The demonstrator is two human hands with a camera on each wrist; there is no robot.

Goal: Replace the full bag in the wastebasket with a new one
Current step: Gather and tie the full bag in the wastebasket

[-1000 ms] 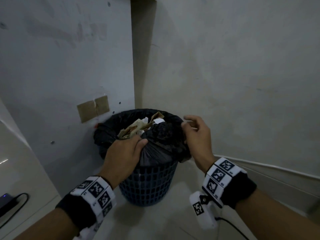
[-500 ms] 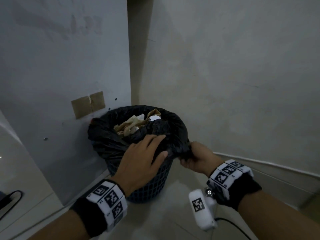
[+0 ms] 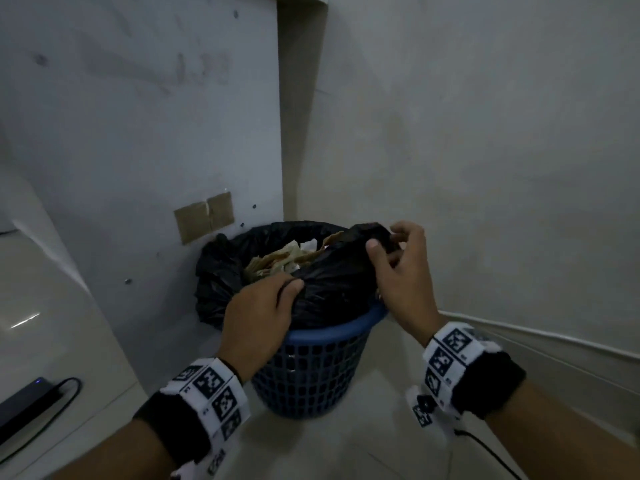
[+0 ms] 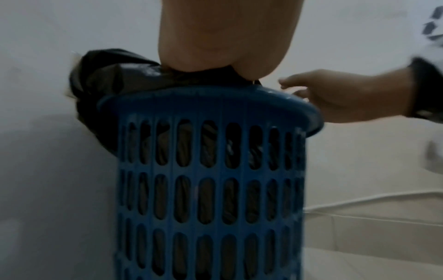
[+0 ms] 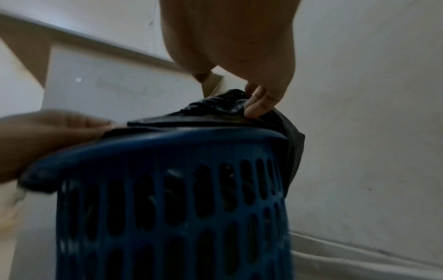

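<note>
Black plastic of the full bag (image 3: 332, 289) is now peeled off the near rim of the blue wastebasket (image 3: 311, 372), where half a second ago it was folded down over that rim and hid it. The bag sits in the wastebasket, its far and left edges draped outside. The right hand (image 3: 403, 271) has risen from below the rim to above it; its thumb and fingers (image 5: 255, 106) pinch a bunched edge of the bag at the right side and hold it up. The left hand (image 3: 258, 315) earlier lay flat with spread fingers on the bag; now its fingers are curled round the near edge of the plastic, just left of and below the right hand. Crumpled paper trash (image 3: 277, 263) shows in the open mouth beyond the left hand's knuckles. Left of the left forearm, a dark device with a cable (image 3: 27, 408) lies on the floor.
</note>
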